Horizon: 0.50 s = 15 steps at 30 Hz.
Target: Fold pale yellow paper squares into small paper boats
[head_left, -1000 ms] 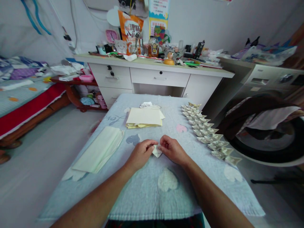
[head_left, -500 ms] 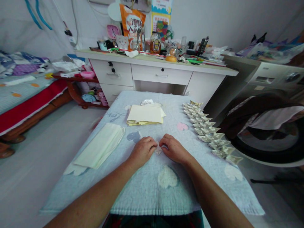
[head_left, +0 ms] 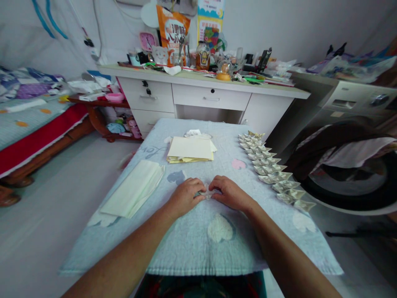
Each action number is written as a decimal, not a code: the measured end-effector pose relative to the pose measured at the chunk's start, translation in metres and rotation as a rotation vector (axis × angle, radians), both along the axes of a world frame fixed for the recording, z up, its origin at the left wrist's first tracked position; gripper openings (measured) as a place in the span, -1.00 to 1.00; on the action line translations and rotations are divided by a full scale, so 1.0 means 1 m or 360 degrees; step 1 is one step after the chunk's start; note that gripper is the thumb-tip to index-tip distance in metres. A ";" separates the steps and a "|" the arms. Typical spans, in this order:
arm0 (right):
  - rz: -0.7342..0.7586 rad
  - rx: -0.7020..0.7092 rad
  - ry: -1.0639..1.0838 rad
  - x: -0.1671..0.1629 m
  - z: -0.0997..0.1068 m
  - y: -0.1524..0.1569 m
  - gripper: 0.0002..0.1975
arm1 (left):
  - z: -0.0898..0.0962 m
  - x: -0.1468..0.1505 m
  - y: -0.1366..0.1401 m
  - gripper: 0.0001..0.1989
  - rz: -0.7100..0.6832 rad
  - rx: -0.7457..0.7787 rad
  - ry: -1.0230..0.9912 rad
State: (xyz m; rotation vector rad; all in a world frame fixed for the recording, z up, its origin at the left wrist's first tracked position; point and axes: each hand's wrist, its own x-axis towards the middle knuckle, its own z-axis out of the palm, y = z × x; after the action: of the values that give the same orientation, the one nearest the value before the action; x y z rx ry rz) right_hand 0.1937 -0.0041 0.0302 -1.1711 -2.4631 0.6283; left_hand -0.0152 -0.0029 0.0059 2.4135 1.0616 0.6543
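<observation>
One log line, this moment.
left hand: holding folded paper | right hand: holding folded paper | right of hands: boat-shaped paper folds

From my remote seat I see the paper piece (head_left: 207, 193) between the left hand (head_left: 187, 194) and right hand (head_left: 231, 193), over the table (head_left: 182, 252). Behind lies the paper stack (head_left: 190, 147); leftward, the sheet pile (head_left: 133, 188); rightward (near the edge), the row of folded papers (head_left: 270, 169).

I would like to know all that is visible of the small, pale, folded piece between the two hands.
The small, pale, folded piece looks like paper. It is held between the left hand and the right hand, on or just over the pale-blue patterned cloth; I cannot tell which. The hands partly cover its sides, so its whole outline is unclear.
</observation>
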 end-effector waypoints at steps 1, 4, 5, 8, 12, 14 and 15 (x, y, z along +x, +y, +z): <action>0.0002 0.0002 -0.0004 0.000 0.000 0.000 -0.85 | 0.000 0.000 0.000 -0.91 -0.0001 -0.0002 -0.0005; 0.0018 0.0001 -0.0015 0.000 0.003 -0.001 -0.86 | 0.001 0.000 0.000 -0.92 -0.0011 -0.0006 -0.0022; 0.0029 0.0002 -0.0020 0.000 0.003 -0.001 -0.86 | 0.001 0.000 0.000 -0.93 -0.0017 -0.0007 -0.0024; 0.0048 0.0019 -0.0038 0.000 0.004 -0.001 -0.86 | 0.002 -0.001 0.000 -0.92 -0.0024 -0.0006 -0.0019; 0.0034 0.0063 -0.0076 0.000 0.004 -0.002 -0.85 | 0.002 0.001 -0.001 -0.93 0.0016 0.0003 -0.0007; 0.0039 0.0085 -0.0082 -0.001 0.003 -0.003 -0.83 | 0.001 0.002 -0.001 -0.95 0.0039 0.0011 -0.0005; 0.0038 0.0098 -0.0081 -0.002 0.003 -0.003 -0.82 | 0.001 0.003 -0.001 -0.95 0.0047 0.0016 -0.0006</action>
State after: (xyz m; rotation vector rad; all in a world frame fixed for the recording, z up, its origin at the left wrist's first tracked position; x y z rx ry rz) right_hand 0.1921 -0.0075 0.0331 -1.1490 -2.5235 0.5316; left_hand -0.0121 -0.0040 0.0070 2.4083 1.0969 0.6752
